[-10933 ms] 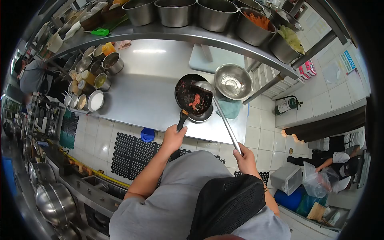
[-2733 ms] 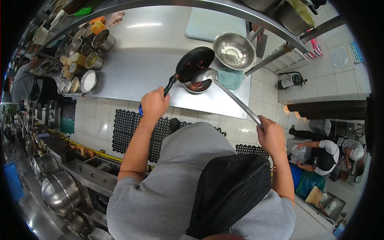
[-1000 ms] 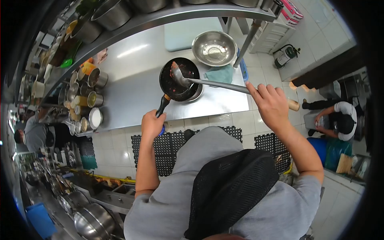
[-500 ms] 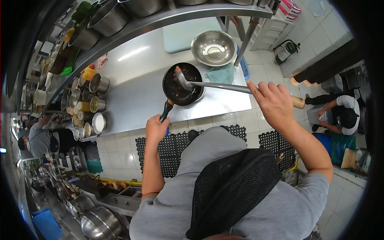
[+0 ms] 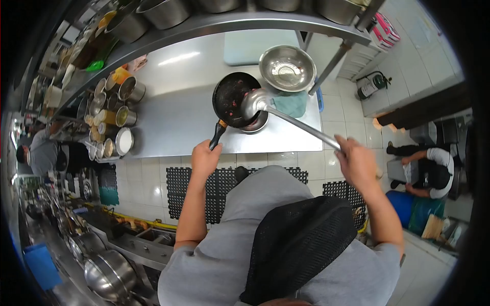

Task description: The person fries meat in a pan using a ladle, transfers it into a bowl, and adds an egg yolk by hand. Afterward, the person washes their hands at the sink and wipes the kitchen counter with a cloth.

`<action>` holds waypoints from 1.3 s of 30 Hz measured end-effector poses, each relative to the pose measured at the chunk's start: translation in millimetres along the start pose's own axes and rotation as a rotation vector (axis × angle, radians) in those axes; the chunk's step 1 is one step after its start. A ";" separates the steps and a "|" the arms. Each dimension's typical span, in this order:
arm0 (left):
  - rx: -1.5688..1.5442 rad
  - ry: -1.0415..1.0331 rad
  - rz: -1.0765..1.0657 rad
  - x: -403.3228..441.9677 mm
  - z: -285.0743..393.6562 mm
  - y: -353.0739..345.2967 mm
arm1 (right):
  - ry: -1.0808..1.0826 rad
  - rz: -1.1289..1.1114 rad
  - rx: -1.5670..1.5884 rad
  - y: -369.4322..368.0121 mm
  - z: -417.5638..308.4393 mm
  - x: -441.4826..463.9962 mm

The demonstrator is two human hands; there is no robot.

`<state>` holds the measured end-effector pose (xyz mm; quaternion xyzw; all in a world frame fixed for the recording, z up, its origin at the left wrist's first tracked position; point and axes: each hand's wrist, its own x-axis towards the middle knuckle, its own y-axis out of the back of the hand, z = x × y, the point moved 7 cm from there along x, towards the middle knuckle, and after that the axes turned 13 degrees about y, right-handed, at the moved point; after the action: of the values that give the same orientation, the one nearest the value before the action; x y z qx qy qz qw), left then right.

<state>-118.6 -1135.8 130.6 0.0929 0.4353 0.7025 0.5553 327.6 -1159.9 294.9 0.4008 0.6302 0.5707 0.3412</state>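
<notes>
My left hand (image 5: 206,157) is wrapped round the black handle of a dark frying pan (image 5: 229,97), which is held tilted above the steel table. Reddish bits of food cling to the pan's inside. The long handle of a steel ladle (image 5: 255,104) is in my right hand (image 5: 356,160); the ladle's bowl is over the pan's right edge, its underside facing up. Partly hidden below pan and ladle stands a small metal bowl (image 5: 258,124) with some reddish food. A large steel bowl (image 5: 288,68) and a green cloth (image 5: 290,104) are to the right.
A pale cutting board (image 5: 255,46) lies at the table's back. Metal containers and sauce bottles (image 5: 107,116) crowd the left end. Overhead runs a steel shelf (image 5: 229,23) with pots. One person (image 5: 434,171) is at the far right, another (image 5: 46,153) at the far left.
The ladle has moved from inside the pan to its right edge and turned over. The pan has tilted and shifted, uncovering part of the small bowl. Both hands keep their hold.
</notes>
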 end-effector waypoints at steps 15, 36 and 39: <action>-0.296 0.039 -0.047 -30.3 27.1 -64.5 | -0.302 0.056 0.867 -112.7 -27.4 10.8; -0.364 -0.064 0.019 -21.0 9.3 -72.6 | -0.324 0.041 0.853 -87.8 -27.2 10.2; -0.342 -0.042 0.023 -17.1 6.7 -75.1 | -0.347 -0.081 0.804 -89.6 -28.3 2.6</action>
<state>-55.7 -1146.8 87.0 0.0166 0.2967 0.7705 0.5639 291.0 -1172.6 209.3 0.5667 0.7506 0.1905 0.2811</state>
